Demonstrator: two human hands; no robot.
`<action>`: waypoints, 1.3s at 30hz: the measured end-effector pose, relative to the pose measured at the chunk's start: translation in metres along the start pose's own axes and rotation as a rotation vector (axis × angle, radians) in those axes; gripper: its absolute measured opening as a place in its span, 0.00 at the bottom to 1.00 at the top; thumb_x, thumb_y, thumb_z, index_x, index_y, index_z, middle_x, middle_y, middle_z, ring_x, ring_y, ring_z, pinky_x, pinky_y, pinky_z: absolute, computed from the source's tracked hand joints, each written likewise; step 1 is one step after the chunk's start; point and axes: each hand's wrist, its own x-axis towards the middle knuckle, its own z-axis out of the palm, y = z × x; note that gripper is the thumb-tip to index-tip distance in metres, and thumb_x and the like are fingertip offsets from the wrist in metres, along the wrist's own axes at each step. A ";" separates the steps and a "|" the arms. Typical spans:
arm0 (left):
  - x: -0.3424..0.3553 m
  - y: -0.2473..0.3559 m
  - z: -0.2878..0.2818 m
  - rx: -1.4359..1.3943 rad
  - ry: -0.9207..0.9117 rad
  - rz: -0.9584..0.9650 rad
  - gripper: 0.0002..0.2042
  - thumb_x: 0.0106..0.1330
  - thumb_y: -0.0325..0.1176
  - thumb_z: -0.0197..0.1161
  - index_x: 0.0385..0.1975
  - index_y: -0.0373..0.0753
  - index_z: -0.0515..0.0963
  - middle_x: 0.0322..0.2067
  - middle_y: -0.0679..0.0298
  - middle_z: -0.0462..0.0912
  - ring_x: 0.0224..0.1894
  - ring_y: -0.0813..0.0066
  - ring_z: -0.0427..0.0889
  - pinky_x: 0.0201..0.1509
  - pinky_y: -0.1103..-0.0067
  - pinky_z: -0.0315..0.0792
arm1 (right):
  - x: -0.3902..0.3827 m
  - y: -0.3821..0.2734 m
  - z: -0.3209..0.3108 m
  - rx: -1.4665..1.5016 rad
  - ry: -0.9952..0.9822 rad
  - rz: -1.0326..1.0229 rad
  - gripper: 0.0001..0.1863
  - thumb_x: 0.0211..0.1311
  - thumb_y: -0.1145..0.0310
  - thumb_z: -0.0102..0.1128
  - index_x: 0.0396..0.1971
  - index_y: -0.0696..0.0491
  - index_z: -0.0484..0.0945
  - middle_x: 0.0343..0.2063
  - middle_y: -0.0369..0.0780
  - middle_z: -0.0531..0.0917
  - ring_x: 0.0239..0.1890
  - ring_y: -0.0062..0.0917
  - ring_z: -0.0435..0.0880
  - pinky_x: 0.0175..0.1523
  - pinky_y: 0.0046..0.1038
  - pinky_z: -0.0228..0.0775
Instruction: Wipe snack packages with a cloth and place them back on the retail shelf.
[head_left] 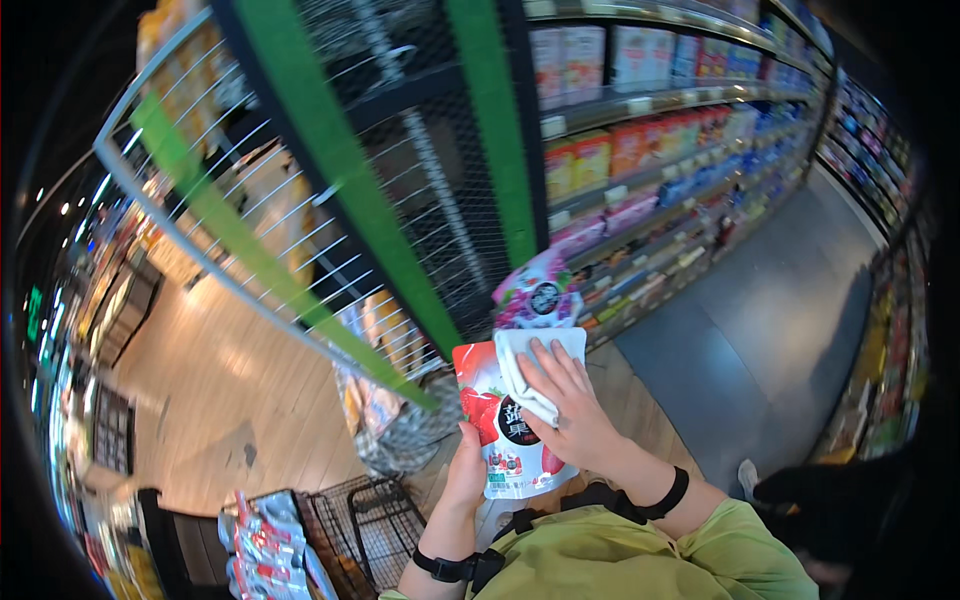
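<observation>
A red and white pouch (512, 450) with strawberry pictures is upright in front of my chest. My left hand (463, 472) grips its left edge, thumb on the front, the other fingers hidden behind it. A folded white cloth (515, 368) lies over the pouch's upper right part. My right hand (572, 405) holds this cloth against the front, its fingers stretched across the fabric. Just beyond the pouch, a purple and pink pouch (543, 292) with grape-like pictures shows beside the shelves.
A tall wire rack (300, 190) with green strips rises ahead on the left. Shelves of colourful boxes (640, 150) run along the right. Red and silver packages (268, 548) lie beside a black wire basket (370, 535) at lower left. A grey bundle (405, 440) sits by the rack's foot.
</observation>
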 end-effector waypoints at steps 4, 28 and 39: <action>0.023 -0.011 0.037 -0.014 -0.105 -0.032 0.34 0.67 0.61 0.30 0.60 0.39 0.59 0.54 0.57 0.71 0.53 0.65 0.74 0.55 0.71 0.70 | -0.035 0.008 -0.024 -0.134 -0.048 -0.013 0.38 0.50 0.60 0.59 0.64 0.41 0.58 0.66 0.40 0.54 0.67 0.44 0.50 0.64 0.54 0.40; 0.068 -0.041 0.132 0.299 -0.061 0.260 0.26 0.63 0.31 0.58 0.59 0.34 0.58 0.53 0.58 0.70 0.51 0.70 0.73 0.54 0.76 0.68 | -0.072 0.101 -0.078 1.790 0.256 0.773 0.21 0.64 0.66 0.53 0.55 0.56 0.65 0.48 0.41 0.76 0.47 0.29 0.79 0.50 0.34 0.74; 0.065 -0.056 0.121 0.146 -0.296 0.278 0.43 0.60 0.56 0.56 0.67 0.38 0.42 0.65 0.52 0.51 0.67 0.60 0.51 0.67 0.68 0.52 | -0.055 0.061 -0.061 1.080 0.197 0.253 0.26 0.63 0.71 0.50 0.62 0.54 0.61 0.62 0.40 0.63 0.63 0.29 0.62 0.65 0.35 0.51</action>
